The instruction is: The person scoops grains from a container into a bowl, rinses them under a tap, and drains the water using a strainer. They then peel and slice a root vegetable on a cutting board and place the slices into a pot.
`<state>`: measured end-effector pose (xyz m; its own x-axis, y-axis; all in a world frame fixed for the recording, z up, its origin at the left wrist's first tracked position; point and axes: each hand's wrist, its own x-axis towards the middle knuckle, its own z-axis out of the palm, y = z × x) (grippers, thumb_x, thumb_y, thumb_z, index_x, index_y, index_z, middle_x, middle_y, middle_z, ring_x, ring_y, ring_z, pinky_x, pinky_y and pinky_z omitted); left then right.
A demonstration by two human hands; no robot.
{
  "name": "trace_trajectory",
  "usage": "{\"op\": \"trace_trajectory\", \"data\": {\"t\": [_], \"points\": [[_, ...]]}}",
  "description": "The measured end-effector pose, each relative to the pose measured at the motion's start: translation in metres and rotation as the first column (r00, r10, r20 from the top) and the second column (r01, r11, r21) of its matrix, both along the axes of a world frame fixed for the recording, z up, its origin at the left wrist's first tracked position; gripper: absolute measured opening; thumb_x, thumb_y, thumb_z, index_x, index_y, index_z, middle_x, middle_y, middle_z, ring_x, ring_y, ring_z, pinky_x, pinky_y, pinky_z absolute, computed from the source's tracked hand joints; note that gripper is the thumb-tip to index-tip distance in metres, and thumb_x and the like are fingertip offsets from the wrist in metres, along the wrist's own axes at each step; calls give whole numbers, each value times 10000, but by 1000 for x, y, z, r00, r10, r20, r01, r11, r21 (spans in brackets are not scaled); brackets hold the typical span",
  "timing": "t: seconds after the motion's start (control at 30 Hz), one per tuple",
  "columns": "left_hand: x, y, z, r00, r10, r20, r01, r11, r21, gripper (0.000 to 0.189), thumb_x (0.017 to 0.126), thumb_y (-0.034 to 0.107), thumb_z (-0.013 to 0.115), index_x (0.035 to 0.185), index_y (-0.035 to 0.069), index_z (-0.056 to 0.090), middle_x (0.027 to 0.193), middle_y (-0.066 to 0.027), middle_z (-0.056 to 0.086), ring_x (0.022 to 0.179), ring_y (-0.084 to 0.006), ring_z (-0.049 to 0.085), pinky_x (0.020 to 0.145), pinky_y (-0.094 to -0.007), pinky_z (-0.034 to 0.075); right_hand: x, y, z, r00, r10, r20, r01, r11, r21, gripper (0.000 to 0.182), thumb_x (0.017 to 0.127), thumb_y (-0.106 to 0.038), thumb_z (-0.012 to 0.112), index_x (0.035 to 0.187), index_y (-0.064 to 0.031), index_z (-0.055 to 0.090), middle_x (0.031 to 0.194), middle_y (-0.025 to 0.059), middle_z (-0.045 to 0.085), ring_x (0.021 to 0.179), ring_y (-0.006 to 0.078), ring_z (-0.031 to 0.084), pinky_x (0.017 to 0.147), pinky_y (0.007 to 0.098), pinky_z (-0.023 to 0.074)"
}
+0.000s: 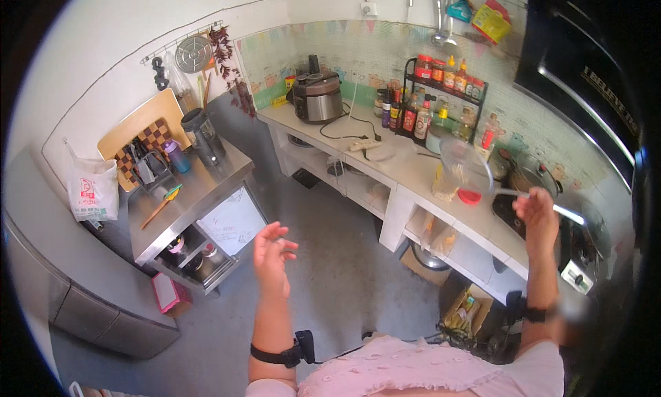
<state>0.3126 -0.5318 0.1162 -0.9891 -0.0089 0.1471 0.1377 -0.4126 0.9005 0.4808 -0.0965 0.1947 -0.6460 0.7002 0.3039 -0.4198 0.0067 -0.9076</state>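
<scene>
My right hand (538, 216) is raised beside the gas stove at the right, its fingers curled around the long pale handle of a clear plastic ladle (467, 162). The ladle's wide bowl is over the tiled counter (356, 157). Below and beside the bowl are a red round lid (469, 196) and a clear bag of pale food (444, 186); the ladle partly covers them. My left hand (274, 255) hangs over the grey floor, empty, with its fingers apart and slightly bent.
A steel worktable (191, 201) at the left holds a knife rack (152, 172), a purple-blue bottle (177, 156) and a brush (162, 205). On the counter stand an electric pressure cooker (318, 97), a power strip (365, 145) and a seasoning rack (446, 95). A cardboard box (467, 312) stands below.
</scene>
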Motion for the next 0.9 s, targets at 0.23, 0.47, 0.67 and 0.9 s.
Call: {"op": "trace_trajectory", "data": {"t": [0.23, 0.47, 0.67, 0.9], "points": [[-135, -19, -11, 975, 221, 29, -222, 975, 22, 326, 801, 68, 479, 1125, 74, 511, 1059, -48, 512, 784, -127, 524, 636, -252, 374, -212, 12, 68, 999, 53, 0, -52, 989, 136, 296, 919, -278, 489, 1014, -6, 556, 894, 130, 638, 812, 210, 645, 725, 277, 505], [-318, -57, -43, 967, 247, 66, -255, 950, 183, 313, 760, 18, 453, 1059, 69, 525, 1003, -49, 534, 751, -128, 522, 605, -248, 381, -415, -35, 67, 986, 158, 57, -162, 985, 65, 284, 917, -219, 467, 1038, 26, 542, 917, 160, 623, 881, 245, 630, 783, 292, 517], [-453, -83, -33, 981, 185, 56, -193, 963, 186, 380, 679, -34, 413, 1037, 41, 517, 951, -62, 522, 700, -136, 510, 577, -240, 389, -599, -73, 98, 995, 99, 7, -100, 994, 51, 318, 931, -191, 435, 1102, 68, 506, 1000, 206, 597, 938, 280, 617, 825, 307, 516], [-568, -105, -27, 980, 192, 50, -197, 974, 114, 375, 666, -36, 414, 1017, 42, 522, 947, -53, 524, 717, -126, 506, 592, -241, 387, -814, -88, 132, 993, 98, -72, -93, 993, 78, 351, 915, -162, 418, 1135, 108, 467, 1017, 235, 581, 921, 282, 618, 819, 301, 523]]}}
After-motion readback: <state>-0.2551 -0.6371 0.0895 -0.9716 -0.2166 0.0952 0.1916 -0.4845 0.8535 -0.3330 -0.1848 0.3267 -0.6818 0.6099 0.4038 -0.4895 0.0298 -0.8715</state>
